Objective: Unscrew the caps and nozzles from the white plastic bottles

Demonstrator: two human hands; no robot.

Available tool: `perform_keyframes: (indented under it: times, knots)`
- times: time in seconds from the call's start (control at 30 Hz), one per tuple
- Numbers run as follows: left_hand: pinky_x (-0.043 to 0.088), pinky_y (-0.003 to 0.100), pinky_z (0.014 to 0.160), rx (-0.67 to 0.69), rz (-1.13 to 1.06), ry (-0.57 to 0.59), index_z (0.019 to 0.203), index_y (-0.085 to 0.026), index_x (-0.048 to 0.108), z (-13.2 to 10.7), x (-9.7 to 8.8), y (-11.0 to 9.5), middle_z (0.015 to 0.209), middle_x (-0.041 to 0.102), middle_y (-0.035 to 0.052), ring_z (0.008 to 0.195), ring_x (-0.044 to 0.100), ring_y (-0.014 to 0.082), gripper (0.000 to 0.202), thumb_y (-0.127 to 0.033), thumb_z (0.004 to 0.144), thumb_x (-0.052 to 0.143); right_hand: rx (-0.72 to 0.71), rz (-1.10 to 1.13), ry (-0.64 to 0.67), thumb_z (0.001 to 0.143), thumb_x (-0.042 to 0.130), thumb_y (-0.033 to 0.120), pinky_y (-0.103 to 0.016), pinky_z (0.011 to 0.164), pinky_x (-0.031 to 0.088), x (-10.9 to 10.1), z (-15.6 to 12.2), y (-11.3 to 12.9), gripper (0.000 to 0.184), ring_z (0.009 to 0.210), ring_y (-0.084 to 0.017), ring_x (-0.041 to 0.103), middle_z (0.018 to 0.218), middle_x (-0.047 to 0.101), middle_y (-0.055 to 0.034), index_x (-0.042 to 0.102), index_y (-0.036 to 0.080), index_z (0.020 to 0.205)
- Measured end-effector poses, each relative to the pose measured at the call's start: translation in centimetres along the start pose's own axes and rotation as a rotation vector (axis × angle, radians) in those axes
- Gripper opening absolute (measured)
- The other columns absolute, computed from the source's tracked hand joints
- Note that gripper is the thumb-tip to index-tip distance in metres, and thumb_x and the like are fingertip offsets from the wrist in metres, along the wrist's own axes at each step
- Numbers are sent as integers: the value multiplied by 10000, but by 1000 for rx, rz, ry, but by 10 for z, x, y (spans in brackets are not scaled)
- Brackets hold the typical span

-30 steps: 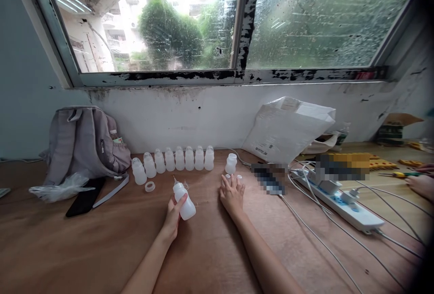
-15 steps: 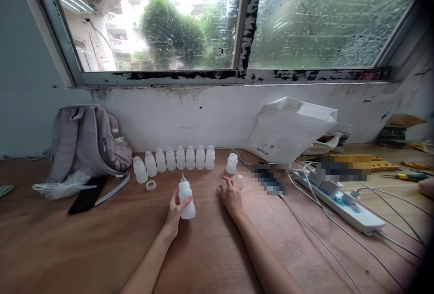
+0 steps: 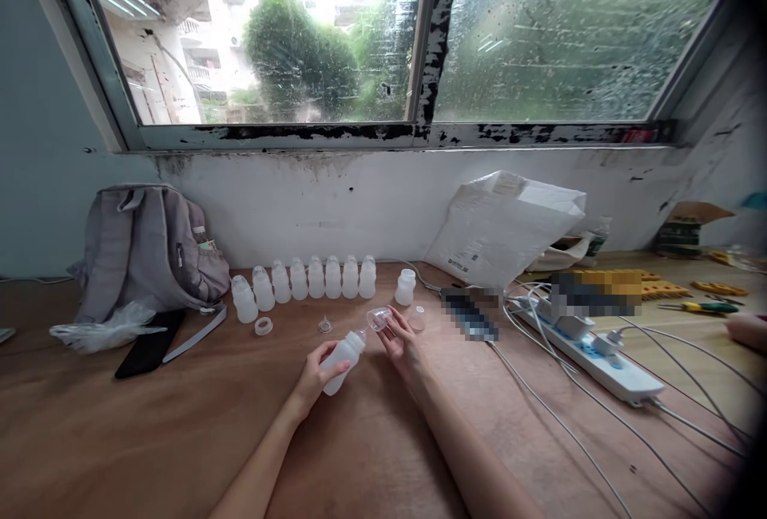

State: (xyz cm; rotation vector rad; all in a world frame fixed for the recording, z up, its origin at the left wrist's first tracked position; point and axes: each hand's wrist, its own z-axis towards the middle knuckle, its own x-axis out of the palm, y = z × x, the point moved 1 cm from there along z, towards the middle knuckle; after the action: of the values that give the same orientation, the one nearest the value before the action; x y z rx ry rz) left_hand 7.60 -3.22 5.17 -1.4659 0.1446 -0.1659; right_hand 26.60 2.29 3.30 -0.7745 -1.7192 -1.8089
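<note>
My left hand (image 3: 319, 375) is wrapped round a milky white baby bottle (image 3: 343, 366), which leans to the right. A pale teat shows at its top. In the fingers of my right hand (image 3: 403, 342) is a clear bottle cap (image 3: 379, 318), raised just beside the bottle's tip, its opening turned toward it; whether they touch I cannot tell. A loose teat (image 3: 324, 325) lies on the table behind the bottle. Another clear cap (image 3: 418, 318) stands just behind my right hand, and an open bottle (image 3: 406, 287) stands farther back. A white collar ring (image 3: 264, 326) lies to the left.
Several capped bottles (image 3: 315, 278) form a row near the wall. A grey backpack (image 3: 144, 247), plastic bag (image 3: 101, 327) and black phone-like slab (image 3: 149, 346) are at left. At right are a white bag (image 3: 503, 223), cables, a power strip (image 3: 623, 375) and another person's hand (image 3: 746, 333).
My right hand has lifted the clear cap from the table and brought it left toward the bottle. The bottle, upright before, now tilts right, uncovering the loose teat behind it.
</note>
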Motion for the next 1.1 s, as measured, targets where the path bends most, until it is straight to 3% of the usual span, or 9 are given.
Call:
perform_keyframes:
  times: [0.5,0.73,0.93,1.1]
  knots:
    - [410,294,754,26,92,-17,951,-140,576,3,0,7,912,616,72,867,545,225,398,-360,623,632,62,-127,216,633,621,129,-265,762,405,24,-23,-7,326,809,-134,543,861,611,-6,588,237,938]
    - [409,282,741,3,55,2,951,-138,584,3,-1,5,906,618,70,861,541,219,398,-355,621,632,94,-118,217,589,606,132,-279,778,408,22,-21,-7,357,829,-150,549,868,613,-5,591,237,930]
    - [409,272,728,12,61,36,949,-139,591,2,-2,5,905,625,68,852,546,217,386,-343,625,636,134,-154,142,638,612,277,-281,733,422,24,-22,-6,225,819,-167,571,874,626,-24,572,220,851]
    - [414,273,729,16,85,47,958,-133,582,3,-3,7,920,621,85,849,550,213,389,-325,625,642,138,-155,129,638,610,277,-266,672,424,24,-24,-5,179,755,-163,566,804,622,-15,558,214,797]
